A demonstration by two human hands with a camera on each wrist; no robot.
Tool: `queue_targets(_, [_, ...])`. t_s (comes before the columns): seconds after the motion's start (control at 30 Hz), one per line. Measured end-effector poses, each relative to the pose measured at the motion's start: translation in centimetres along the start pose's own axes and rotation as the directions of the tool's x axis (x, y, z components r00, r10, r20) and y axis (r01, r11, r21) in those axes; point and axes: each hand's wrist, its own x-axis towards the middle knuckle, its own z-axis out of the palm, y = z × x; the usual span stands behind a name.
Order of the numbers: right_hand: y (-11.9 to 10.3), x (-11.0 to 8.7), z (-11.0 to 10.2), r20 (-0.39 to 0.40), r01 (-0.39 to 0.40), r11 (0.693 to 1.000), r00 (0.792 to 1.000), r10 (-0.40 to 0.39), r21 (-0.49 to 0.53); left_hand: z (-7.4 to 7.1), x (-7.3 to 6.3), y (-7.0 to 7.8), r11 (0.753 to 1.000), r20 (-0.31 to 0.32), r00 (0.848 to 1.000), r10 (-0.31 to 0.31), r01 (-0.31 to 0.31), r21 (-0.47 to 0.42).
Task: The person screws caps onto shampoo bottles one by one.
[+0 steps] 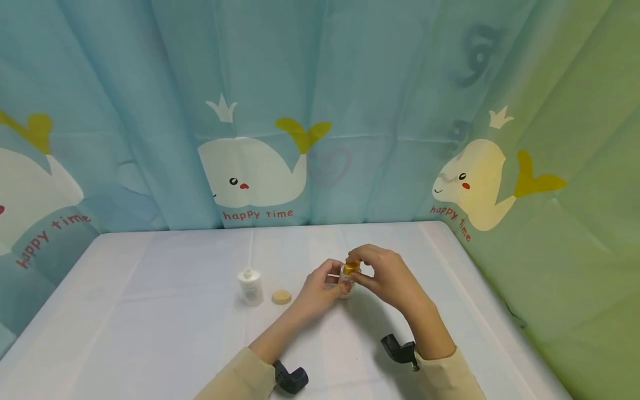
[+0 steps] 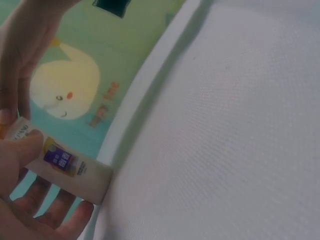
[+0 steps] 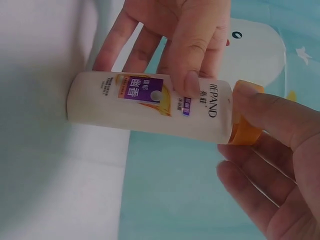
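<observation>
My left hand (image 1: 320, 290) grips a white bottle of body wash or shampoo (image 3: 150, 111) round its body, thumb across the printed label and fingers behind. The bottle stands upright, its base right at the tabletop. An orange-gold cap (image 3: 245, 134) sits on its top, and my right hand (image 1: 387, 278) pinches that cap between thumb and fingers. In the left wrist view the label (image 2: 61, 156) shows purple and yellow print, while the cap is mostly hidden.
A second white bottle (image 1: 250, 289) with a bare nozzle stands on the white table (image 1: 150, 311) to the left. Beside it lies a round pale-yellow cap (image 1: 281, 297). Dark wrist-camera mounts (image 1: 398, 349) hang at both sleeves. A whale-print curtain (image 1: 370, 183) borders the table behind and at the sides.
</observation>
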Motion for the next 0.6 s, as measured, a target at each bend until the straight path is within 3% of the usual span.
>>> queue_targets(0.6, [-0.43, -0.18, -0.92, 0.075, 0.018, 0.999, 0.997, -0.021, 0.039, 0.09, -0.08, -0.09, 1.000, -0.013, 1.000, 0.013, -0.013, -0.016])
